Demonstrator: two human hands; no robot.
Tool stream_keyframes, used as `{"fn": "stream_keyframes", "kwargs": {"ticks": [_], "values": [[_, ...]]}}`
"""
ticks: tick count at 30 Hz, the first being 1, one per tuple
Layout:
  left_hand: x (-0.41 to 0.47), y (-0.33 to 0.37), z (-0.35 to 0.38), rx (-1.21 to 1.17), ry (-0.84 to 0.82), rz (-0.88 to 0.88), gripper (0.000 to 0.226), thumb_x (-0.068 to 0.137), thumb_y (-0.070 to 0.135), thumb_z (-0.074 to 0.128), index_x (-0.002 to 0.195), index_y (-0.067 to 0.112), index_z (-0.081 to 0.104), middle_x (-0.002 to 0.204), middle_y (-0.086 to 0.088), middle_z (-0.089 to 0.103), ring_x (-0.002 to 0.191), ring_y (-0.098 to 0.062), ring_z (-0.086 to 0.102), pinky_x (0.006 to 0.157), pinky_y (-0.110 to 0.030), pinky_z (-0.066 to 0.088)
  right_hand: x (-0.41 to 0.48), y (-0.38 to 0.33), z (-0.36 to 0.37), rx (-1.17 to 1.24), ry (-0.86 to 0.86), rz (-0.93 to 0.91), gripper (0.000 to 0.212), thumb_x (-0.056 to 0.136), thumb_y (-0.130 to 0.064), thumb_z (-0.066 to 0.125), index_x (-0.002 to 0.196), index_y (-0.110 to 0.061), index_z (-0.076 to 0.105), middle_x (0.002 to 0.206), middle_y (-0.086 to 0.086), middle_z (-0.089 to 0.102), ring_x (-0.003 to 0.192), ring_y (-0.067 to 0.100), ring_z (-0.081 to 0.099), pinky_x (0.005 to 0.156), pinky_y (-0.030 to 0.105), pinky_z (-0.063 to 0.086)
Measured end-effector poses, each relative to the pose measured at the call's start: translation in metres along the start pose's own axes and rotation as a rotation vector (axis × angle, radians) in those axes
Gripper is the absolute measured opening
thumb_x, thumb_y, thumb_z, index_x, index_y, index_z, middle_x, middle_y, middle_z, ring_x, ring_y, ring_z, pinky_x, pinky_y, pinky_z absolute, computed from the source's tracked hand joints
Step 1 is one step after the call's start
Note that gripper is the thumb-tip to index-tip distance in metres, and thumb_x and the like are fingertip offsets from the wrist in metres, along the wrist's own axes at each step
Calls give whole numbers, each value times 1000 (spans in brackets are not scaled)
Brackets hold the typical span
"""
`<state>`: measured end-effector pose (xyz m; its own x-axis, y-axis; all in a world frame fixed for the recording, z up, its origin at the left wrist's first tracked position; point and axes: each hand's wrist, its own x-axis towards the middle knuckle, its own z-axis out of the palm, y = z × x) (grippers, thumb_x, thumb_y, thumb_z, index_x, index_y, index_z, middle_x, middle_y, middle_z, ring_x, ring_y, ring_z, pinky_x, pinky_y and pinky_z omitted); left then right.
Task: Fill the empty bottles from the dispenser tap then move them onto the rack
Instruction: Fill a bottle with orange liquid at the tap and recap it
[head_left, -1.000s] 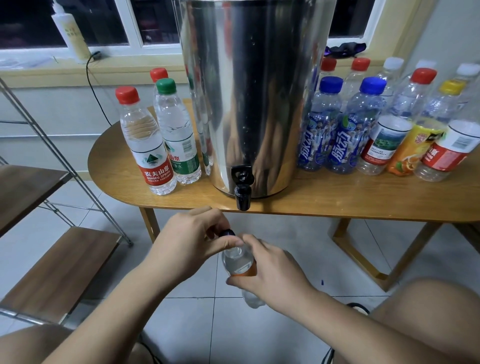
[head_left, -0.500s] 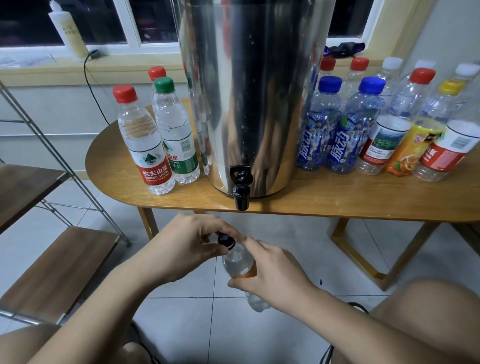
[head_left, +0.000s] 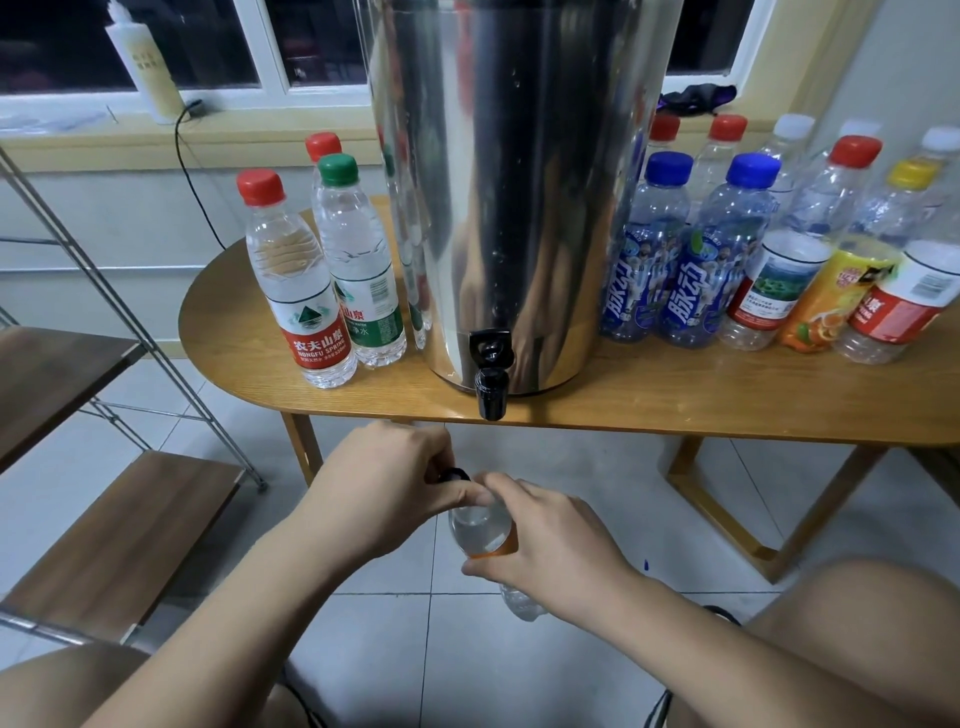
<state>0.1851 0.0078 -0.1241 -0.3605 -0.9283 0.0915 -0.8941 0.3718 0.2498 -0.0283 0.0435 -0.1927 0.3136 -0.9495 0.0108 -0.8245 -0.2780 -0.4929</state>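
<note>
A clear bottle with an orange label (head_left: 480, 525) is held below the table edge, a little under the black tap (head_left: 490, 378) of the steel dispenser (head_left: 514, 182). My right hand (head_left: 550, 551) grips its body. My left hand (head_left: 384, 491) pinches the dark cap (head_left: 453, 474) on its neck. The bottle's lower end sticks out under my right hand. Three capped bottles (head_left: 298, 280) stand on the table left of the dispenser. Several more bottles (head_left: 748, 249) stand on its right. The rack's wooden shelves (head_left: 119, 540) are at the left.
The wooden table (head_left: 675, 395) juts out over the tiled floor, with its legs at the right. A black cable (head_left: 195, 171) hangs from the windowsill behind. A white bottle (head_left: 143, 67) stands on the sill. My knees show at the bottom corners.
Both hands stay on the bottle beneath the tap. The left hand's fingers have shifted round the cap, and the bottle has tilted a little.
</note>
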Motion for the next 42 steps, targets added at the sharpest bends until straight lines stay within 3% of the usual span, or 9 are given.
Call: {"fn": "stream_keyframes", "kwargs": {"ticks": [3, 5, 8, 11, 19, 24, 27, 35, 42], "values": [[1, 3, 3, 30, 67, 9, 95, 63, 113, 21, 77, 29, 62, 64, 9, 59, 62, -10, 56, 53, -35, 48, -1, -2, -1, -20, -2, -4, 67, 80, -69, 80, 131, -42, 45, 118, -12, 68, 102, 17, 64, 88, 37, 53], [0, 2, 1, -65, 47, 47, 78, 72, 104, 41, 85, 32, 68, 73, 14, 64, 71, -8, 60, 60, -36, 53, -1, -1, -2, -8, 2, -5, 66, 81, -69, 79, 129, -41, 44, 114, -11, 67, 99, 17, 63, 84, 36, 53], [-3, -2, -8, -291, -55, 155, 21, 86, 50, 84, 104, 43, 77, 100, 21, 69, 96, -3, 67, 80, -30, 57, -2, 1, -4, 37, 13, -5, 70, 79, -68, 80, 133, -42, 44, 113, -12, 67, 97, 16, 62, 82, 36, 54], [-7, -5, -11, -388, -107, 230, 39, 87, 27, 90, 118, 45, 76, 117, 24, 71, 111, -2, 67, 86, -10, 47, -2, 1, -5, 36, 10, -8, 78, 79, -68, 81, 143, -43, 42, 121, -13, 67, 105, 15, 64, 87, 36, 54], [-9, -1, -6, -142, 34, 116, 60, 84, 94, 53, 108, 40, 67, 95, 22, 67, 89, -2, 63, 70, -28, 56, 0, -1, -6, 12, 4, -13, 66, 79, -67, 81, 127, -42, 43, 117, -11, 67, 98, 19, 62, 83, 38, 54], [-5, -1, -5, -224, -51, 182, 18, 94, 46, 79, 110, 41, 75, 102, 24, 67, 95, -1, 65, 80, -27, 57, -1, 2, -3, 36, -3, 0, 71, 78, -68, 82, 132, -43, 44, 114, -13, 67, 99, 16, 63, 83, 35, 53], [-6, -3, -7, -268, -117, 250, 33, 93, 20, 84, 115, 44, 77, 116, 28, 69, 109, 6, 65, 87, -8, 47, -3, 3, -2, 80, -17, 12, 76, 77, -68, 83, 138, -48, 42, 121, -14, 69, 106, 13, 64, 89, 35, 56], [-10, -7, -2, -193, -15, 146, 56, 83, 89, 60, 110, 41, 67, 98, 23, 66, 93, -1, 64, 73, -28, 56, 1, -3, -4, 33, -20, 4, 63, 78, -67, 82, 120, -41, 43, 110, -11, 66, 95, 18, 62, 79, 38, 54], [-6, -4, -1, -225, -14, 140, 24, 91, 54, 78, 103, 34, 74, 92, 20, 66, 86, -3, 63, 74, -32, 55, 1, -2, -2, -16, -4, -14, 77, 77, -70, 82, 138, -40, 44, 121, -10, 68, 104, 19, 65, 86, 38, 54]]}}
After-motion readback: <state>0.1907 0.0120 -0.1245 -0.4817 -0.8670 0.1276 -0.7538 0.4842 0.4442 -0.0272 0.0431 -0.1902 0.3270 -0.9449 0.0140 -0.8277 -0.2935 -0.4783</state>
